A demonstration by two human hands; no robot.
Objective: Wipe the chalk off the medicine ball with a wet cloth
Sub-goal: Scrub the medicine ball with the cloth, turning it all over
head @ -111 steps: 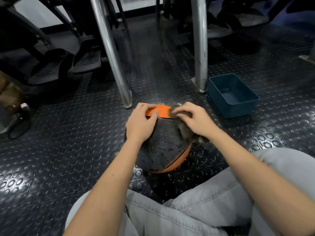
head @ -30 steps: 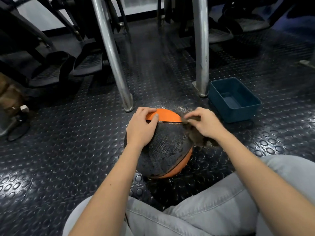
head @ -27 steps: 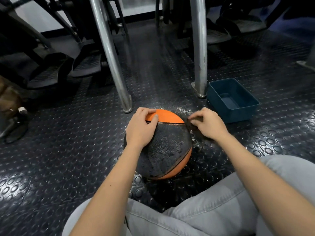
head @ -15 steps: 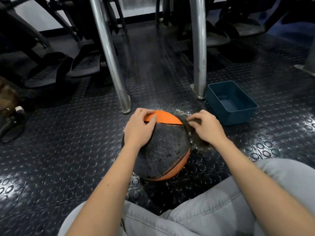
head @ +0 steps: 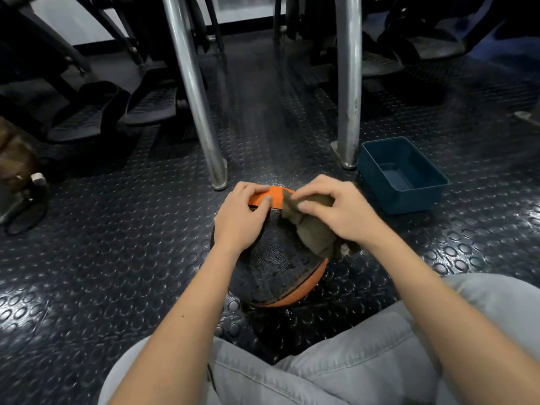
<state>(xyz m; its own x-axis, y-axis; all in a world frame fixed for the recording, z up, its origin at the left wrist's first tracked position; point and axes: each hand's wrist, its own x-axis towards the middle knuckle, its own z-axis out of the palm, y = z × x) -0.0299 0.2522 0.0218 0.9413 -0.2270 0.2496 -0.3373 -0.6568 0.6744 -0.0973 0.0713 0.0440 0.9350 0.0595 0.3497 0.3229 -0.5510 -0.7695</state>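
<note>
An orange and black medicine ball sits on the studded rubber floor between my knees. Its textured black panel faces up and looks wet and patchy. My left hand rests on the ball's upper left, fingers curved over the orange top edge. My right hand grips a damp brownish cloth and presses it on the ball's upper right, near the orange band. Part of the cloth hangs down the right side.
A dark blue plastic tub stands on the floor to the right of the ball. Two metal machine legs rise just beyond the ball. Black pedals lie at the back left. My grey-trousered legs fill the foreground.
My right hand has brought the cloth from the ball's right side up onto its top right, closer to my left hand. The left hand has kept its place on the ball.
</note>
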